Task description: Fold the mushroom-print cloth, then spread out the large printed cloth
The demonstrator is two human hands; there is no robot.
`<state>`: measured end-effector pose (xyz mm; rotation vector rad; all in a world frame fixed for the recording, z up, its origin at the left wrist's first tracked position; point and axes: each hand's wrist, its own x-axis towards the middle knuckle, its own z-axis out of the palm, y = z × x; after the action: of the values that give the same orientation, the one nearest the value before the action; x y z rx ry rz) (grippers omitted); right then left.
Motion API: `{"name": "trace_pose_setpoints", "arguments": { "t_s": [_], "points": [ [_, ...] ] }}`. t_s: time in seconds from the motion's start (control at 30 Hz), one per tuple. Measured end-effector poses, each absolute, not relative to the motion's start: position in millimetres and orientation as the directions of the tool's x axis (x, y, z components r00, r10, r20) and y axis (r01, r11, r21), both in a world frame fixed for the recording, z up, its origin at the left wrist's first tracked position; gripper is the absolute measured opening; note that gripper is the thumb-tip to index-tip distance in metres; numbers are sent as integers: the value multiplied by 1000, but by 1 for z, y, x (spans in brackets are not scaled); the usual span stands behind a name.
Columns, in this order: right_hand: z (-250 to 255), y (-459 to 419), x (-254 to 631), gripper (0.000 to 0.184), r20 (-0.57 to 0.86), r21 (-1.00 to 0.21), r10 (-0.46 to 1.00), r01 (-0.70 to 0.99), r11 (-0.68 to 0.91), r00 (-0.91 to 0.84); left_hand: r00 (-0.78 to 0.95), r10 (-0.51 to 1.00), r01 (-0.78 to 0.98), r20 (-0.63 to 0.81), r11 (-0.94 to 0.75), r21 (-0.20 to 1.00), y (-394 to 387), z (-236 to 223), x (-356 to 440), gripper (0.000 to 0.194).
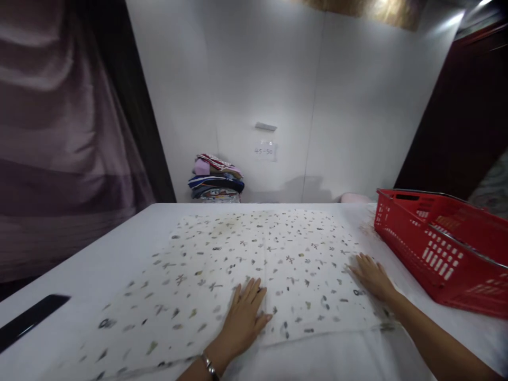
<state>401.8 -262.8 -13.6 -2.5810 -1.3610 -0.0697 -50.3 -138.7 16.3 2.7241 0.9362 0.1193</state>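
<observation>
A white cloth (254, 254) with a small scattered print lies spread over the white table, a crease running down its middle. My left hand (246, 317) rests flat on the cloth near its front edge, fingers stretched out, a metal bracelet (209, 365) at the wrist. Over by the cloth's right edge, my right hand (373, 276) lies palm down with the fingers extended. Neither hand holds anything. A faint yellowish stain (224, 227) shows towards the cloth's far left part.
A red plastic basket (432, 243) stands on the table (103, 264) at the right, close to my right forearm. At the left front edge lies a flat black object (34, 317). Folded clothes (216, 182) are stacked at the far side, against the white wall (254, 69). A curtain (59, 148) hangs left.
</observation>
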Motion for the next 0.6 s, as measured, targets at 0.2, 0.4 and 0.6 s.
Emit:
{"name": "trace_pose_setpoints", "arguments": {
  "t_s": [0.2, 0.4, 0.6],
  "points": [
    [-31, -291, 409, 75, -8, -107, 824, 819, -564, 567, 773, 634, 614, -43, -728, 305, -158, 25, -65, 63],
    [-50, -320, 429, 70, 37, -67, 842, 842, -536, 539, 711, 698, 653, 80, -699, 291, -171, 19, -88, 59],
    [-41, -334, 417, 56, 132, -209, 830, 834, -511, 541, 677, 728, 677, 105, -673, 298, -175, 15, -102, 62]
  ]
}}
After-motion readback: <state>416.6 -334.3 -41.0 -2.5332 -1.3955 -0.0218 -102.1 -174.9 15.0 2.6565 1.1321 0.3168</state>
